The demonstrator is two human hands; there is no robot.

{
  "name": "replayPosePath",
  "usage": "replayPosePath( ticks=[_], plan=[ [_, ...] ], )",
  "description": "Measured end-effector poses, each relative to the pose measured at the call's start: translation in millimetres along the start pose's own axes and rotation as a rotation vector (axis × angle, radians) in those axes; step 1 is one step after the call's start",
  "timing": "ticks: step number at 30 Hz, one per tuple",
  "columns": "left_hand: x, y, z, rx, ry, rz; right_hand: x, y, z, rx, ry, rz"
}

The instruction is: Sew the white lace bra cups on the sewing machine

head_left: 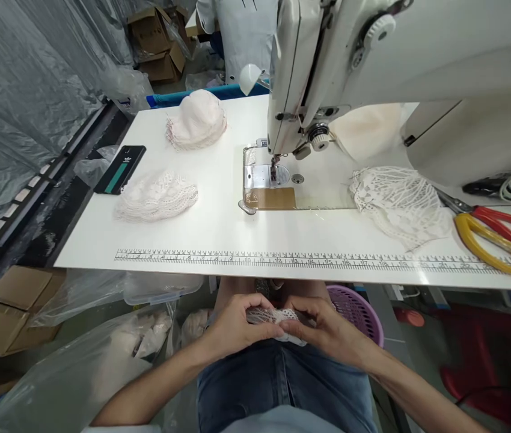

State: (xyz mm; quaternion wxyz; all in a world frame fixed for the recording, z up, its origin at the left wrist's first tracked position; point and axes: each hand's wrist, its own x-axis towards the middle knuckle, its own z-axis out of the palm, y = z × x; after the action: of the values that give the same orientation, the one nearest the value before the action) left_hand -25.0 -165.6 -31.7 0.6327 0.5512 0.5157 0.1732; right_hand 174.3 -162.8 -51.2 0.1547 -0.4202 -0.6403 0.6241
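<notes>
A piece of white lace (278,316) is held over my lap, below the table's front edge. My left hand (249,322) grips its left side between thumb and fingers. On the other side my right hand (314,325) pinches the lace too, and the two thumbs nearly meet. Part of the lace is hidden behind the fingers. On the table lie a pile of white lace (402,204) at the right, a pale lace stack (159,197) at the left and pale pink fabric cups (198,119) farther back.
A sewing machine (300,78) stands over the white table (219,234), which has a printed ruler along its front. Scissors (499,234) lie at the right and a black phone-like object (120,169) at the left. A purple basket (361,313) sits below. Another person (246,36) is beyond the table.
</notes>
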Motion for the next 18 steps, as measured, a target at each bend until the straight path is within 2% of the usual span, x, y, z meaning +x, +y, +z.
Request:
replayPosePath(
  ticks=[5, 7, 9, 11, 14, 16, 18],
  plan=[
    [-17, 31, -6, 0.171, 0.135, 0.077, -1, -24, -1, -0.024, 0.066, -0.069],
    [-21, 53, -18, 0.267, 0.175, 0.140, 3, -38, -2, -0.050, 0.115, -0.114],
    [-12, 78, -38, 0.385, 0.168, 0.201, 14, -53, -8, -0.085, 0.172, -0.174],
    [12, 103, -64, 0.482, 0.092, 0.267, 32, -67, -21, -0.154, 0.282, -0.238],
    [71, 135, -101, 0.606, -0.060, 0.283, 58, -80, -52, -0.288, 0.431, -0.261],
    [111, 147, -117, 0.672, -0.019, 0.254, 67, -82, -75, -0.367, 0.407, -0.199],
    [141, 151, -123, 0.697, 0.014, 0.255, 68, -79, -94, -0.494, 0.403, -0.151]
  ],
)
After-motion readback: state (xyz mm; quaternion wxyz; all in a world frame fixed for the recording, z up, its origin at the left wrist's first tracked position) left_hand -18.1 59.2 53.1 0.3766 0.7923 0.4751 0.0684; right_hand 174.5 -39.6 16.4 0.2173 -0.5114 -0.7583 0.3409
